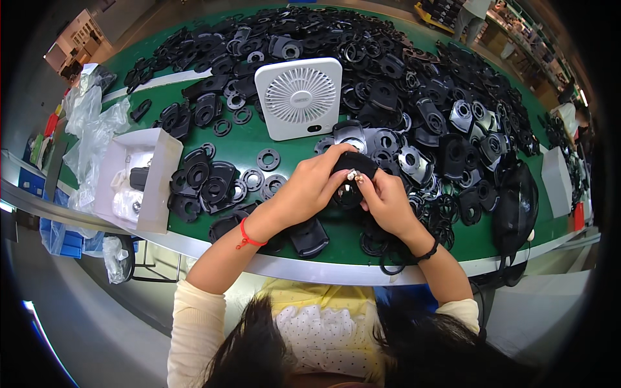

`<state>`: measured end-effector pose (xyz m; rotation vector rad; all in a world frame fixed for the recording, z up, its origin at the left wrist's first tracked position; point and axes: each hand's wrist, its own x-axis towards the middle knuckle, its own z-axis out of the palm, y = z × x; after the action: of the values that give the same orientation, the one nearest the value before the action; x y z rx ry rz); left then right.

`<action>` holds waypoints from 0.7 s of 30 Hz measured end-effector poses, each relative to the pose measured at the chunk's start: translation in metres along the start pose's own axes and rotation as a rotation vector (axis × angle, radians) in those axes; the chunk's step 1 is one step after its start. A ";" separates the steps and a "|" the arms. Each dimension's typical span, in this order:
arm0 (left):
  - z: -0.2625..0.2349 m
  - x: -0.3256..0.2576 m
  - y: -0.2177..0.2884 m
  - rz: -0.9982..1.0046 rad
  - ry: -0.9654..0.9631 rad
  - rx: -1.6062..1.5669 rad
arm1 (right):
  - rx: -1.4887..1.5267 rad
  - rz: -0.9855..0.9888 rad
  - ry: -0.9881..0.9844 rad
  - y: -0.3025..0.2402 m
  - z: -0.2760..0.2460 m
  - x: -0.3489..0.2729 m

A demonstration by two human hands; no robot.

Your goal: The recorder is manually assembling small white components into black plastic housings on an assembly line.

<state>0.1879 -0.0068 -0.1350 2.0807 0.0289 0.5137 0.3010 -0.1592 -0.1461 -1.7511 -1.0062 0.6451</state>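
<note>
One part in both hands, a great many loose around it

Clock directions run from the hands, with twelve straight away from the person. The left hand (309, 184) and the right hand (391, 204) both close on a black part (352, 165), held above the near side of the green table (242, 149). The thumbs come together on its near face; small shiny bits show at their tips, whether loose pieces or on the nails I cannot tell.

The piece in hand looks midway through handling, since both thumbs are on it. How much of it is done is hidden by the fingers. A large heap (310, 32) of similar black parts sweeps from ten to three o'clock, so by its size most of the work seems left. No separate finished group can be made out; some pieces bear silvery plates, but whether those are complete is unclear.

Flat rings (268, 160) lie near, at nine; thin black loops (440, 226) at four. A white box (162, 194) stands farther out at nine, a fan (301, 97) at eleven, a black pouch (515, 207) past three.
</note>
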 end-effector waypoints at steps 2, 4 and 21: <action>-0.001 0.000 0.002 0.031 0.000 0.028 | -0.015 -0.029 0.010 -0.001 0.000 -0.001; -0.003 0.000 0.004 -0.001 -0.010 0.039 | -0.030 -0.058 0.019 -0.001 0.001 -0.001; -0.011 0.005 -0.008 -0.252 -0.079 -0.239 | 0.549 -0.096 0.244 -0.004 -0.004 0.009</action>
<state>0.1903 0.0077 -0.1349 1.8292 0.1736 0.2666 0.3070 -0.1529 -0.1409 -1.2533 -0.6596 0.5634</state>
